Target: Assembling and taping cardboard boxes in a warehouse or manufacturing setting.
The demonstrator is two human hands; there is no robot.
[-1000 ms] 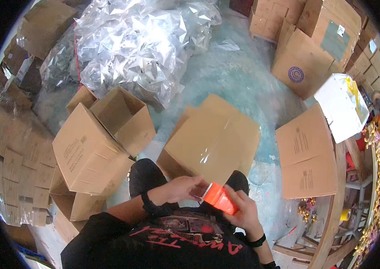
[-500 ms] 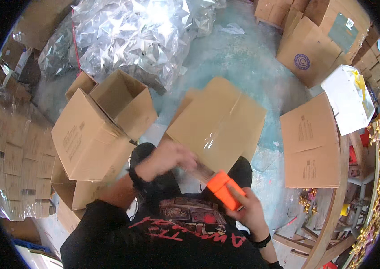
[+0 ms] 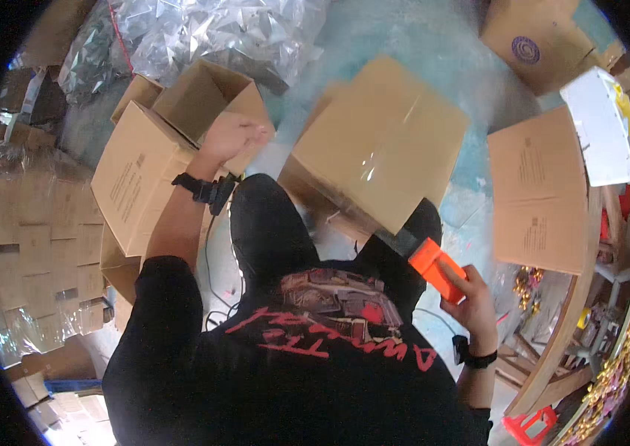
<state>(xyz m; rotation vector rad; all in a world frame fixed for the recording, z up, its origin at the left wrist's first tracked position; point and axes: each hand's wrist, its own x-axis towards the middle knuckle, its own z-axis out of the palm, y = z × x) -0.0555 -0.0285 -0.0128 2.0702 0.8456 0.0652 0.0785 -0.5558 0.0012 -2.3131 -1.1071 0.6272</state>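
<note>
In the head view, an orange tape dispenser (image 3: 438,271) is gripped in the right hand (image 3: 471,297), fingers wrapped round its body, and is held low beside the right thigh, its front end turned toward the sealed carton (image 3: 378,145). It appears to be kept clear of the carton top in this way while remaining ready to hand. That carton lies just ahead of the right hand, against the knees, and a strip of clear tape is seen glinting along its closed flaps, which suggests why the dispenser is carried so close to it.

The left hand (image 3: 232,137) is raised forward with its fingers loosely curled; nothing can be made out inside it, and whether it is truly empty cannot be told. It is held over the edge of an open carton (image 3: 207,97), whose flaps stand up just beyond the knuckles. A second, closed carton (image 3: 133,175) is set directly beside the left wrist, touching the open one.

Farther beyond the left hand, a heap of silvery plastic bags (image 3: 218,30) is spread on the floor (image 3: 434,44). Out past the right hand, a flat carton (image 3: 538,189) and a white box (image 3: 601,126) are placed.
</note>
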